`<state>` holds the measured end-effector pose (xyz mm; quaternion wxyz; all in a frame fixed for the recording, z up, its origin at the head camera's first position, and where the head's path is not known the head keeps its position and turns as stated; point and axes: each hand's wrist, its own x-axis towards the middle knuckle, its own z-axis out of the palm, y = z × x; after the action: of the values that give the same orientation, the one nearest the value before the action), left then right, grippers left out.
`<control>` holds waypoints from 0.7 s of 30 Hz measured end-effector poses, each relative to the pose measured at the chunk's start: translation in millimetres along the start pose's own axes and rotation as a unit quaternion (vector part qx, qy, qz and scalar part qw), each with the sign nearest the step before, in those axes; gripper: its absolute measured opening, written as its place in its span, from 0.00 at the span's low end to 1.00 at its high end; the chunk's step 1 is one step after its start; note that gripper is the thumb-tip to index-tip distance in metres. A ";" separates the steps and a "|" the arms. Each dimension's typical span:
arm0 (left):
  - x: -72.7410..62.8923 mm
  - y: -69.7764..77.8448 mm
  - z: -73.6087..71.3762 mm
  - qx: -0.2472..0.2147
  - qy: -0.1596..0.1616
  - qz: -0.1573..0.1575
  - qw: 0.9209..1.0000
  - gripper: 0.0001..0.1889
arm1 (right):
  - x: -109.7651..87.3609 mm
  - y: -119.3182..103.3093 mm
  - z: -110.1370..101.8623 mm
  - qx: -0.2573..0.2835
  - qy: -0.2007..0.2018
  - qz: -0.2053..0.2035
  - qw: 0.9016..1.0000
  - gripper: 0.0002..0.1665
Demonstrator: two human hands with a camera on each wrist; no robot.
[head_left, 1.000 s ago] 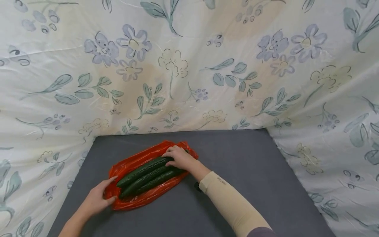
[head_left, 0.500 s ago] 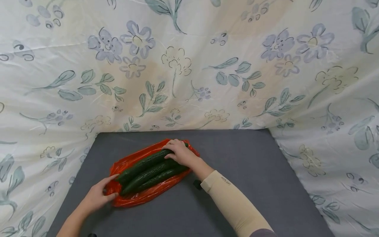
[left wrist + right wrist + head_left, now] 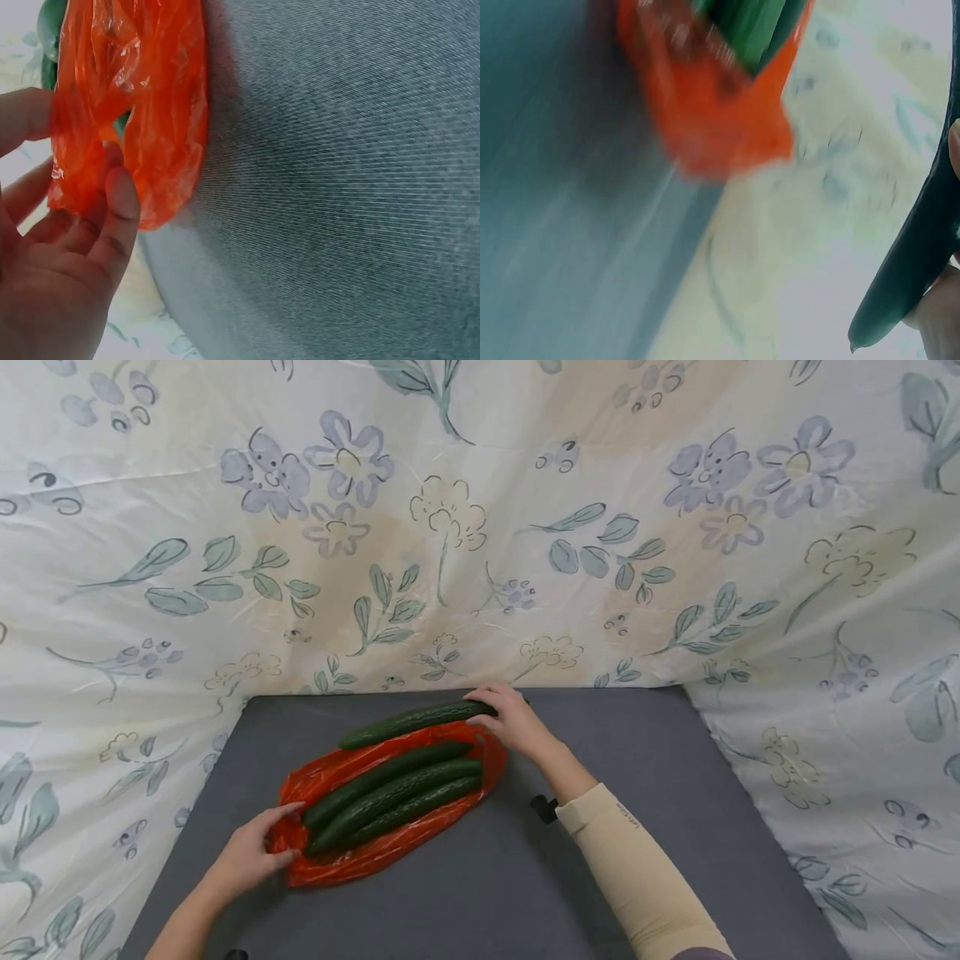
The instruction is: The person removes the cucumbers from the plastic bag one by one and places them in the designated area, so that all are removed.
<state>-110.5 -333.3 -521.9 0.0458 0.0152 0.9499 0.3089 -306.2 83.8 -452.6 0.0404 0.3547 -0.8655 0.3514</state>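
Between the fingers and thumb of my right hand (image 3: pixel 510 718) is a dark green cucumber (image 3: pixel 416 722), gripped near its right end. It is held at the far side of a red plastic bag (image 3: pixel 300 781). Three more cucumbers (image 3: pixel 397 793) lie side by side on the spread bag. My left hand (image 3: pixel 251 852) pinches the bag's left end, and the left wrist view shows the thin red film (image 3: pixel 161 150) at its fingertips. In the right wrist view the held cucumber (image 3: pixel 911 277) hangs at the right edge, apart from the blurred bag (image 3: pixel 712 120).
A dark grey cloth surface (image 3: pixel 637 793) lies under everything. Floral fabric (image 3: pixel 480 527) rises behind it and along both sides. Small black wrist-camera pieces show near the right wrist (image 3: pixel 545 808) and at the bottom edge.
My right hand has taken one cucumber off the bag and moved it up and to the right. The others stay on the bag. My left hand has hardly moved.
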 end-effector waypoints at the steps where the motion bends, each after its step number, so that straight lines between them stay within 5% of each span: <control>1: 0.2 1.1 -0.2 0.000 0.006 0.001 1.000 0.35 | -3.5 6.6 -6.0 -0.003 0.007 0.006 1.000 0.24; 12: -1.0 5.0 -4.1 0.015 0.025 0.007 1.000 0.35 | -56.5 76.2 -65.4 -0.021 0.054 0.116 0.992 0.27; 21: -1.0 6.9 -6.4 0.003 0.016 0.007 1.000 0.30 | -97.2 128.0 -88.7 -0.075 0.044 0.188 0.978 0.26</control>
<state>-110.1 -331.5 -512.6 0.0281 0.0169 0.9514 0.3063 -331.9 261.4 -491.3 0.0380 0.1656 -0.9381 0.3019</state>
